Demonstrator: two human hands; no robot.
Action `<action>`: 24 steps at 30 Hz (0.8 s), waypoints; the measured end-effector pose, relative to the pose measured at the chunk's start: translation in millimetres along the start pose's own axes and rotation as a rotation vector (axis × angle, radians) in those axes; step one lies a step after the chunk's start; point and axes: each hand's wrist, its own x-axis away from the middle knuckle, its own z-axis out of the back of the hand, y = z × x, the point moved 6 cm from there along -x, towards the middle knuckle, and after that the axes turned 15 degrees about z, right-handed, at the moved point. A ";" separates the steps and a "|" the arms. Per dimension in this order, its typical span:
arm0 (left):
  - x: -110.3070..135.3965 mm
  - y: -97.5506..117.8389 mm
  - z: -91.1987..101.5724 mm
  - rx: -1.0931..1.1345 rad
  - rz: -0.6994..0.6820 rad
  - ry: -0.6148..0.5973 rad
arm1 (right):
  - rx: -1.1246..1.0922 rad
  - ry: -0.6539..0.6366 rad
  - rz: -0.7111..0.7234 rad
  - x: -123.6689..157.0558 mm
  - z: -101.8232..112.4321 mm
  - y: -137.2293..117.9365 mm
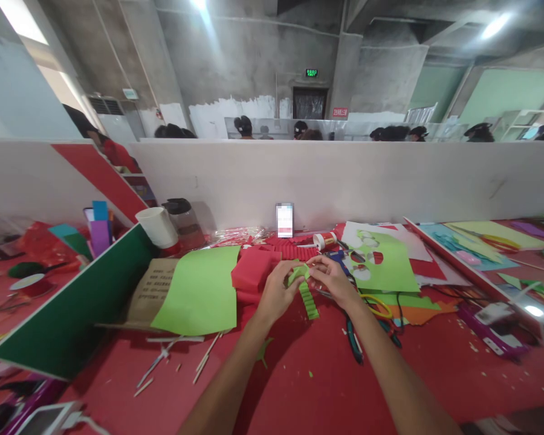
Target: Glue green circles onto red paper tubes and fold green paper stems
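Between my two hands is a strip of light green paper [309, 301], pleated in its hanging lower part and curled at the top. My left hand [278, 289] is closed on the curled part. Finger and thumb of my right hand [333, 279] pinch the upper edge of the same strip. Just left of my left hand sits a red folded paper shape [252, 270], with red pleated paper [294, 248] behind it. Green-handled pliers [353, 341] lie below my right hand, partly hidden by my forearm.
A green sheet [202, 290] lies over brown cardboard [149, 290] at left; a cut-out green sheet [390, 260] is at right. A phone [284, 220] leans on the white partition [353, 181]. Thin sticks [207, 357] lie in front. A green divider [81, 302] and purple power strip [494, 332] flank the workspace.
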 end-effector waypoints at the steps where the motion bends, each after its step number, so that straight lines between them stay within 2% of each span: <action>1: 0.3 1.2 0.1 -0.007 -0.031 0.009 | -0.017 0.012 -0.007 -0.1 0.4 1.1; 4: 0.3 0.6 0.6 -0.020 -0.074 0.036 | -0.063 0.031 -0.022 0.1 -0.1 2.5; 7: -0.3 -1.7 1.4 -0.035 -0.075 0.058 | -0.066 -0.004 -0.039 1.3 -4.1 1.4; 18: 3.3 3.9 3.1 -0.094 -0.133 0.075 | 0.108 -0.056 -0.019 2.5 -4.6 -0.6; 24: 5.1 3.9 1.8 -0.180 -0.140 0.059 | 0.223 -0.110 0.054 2.0 -4.9 -7.4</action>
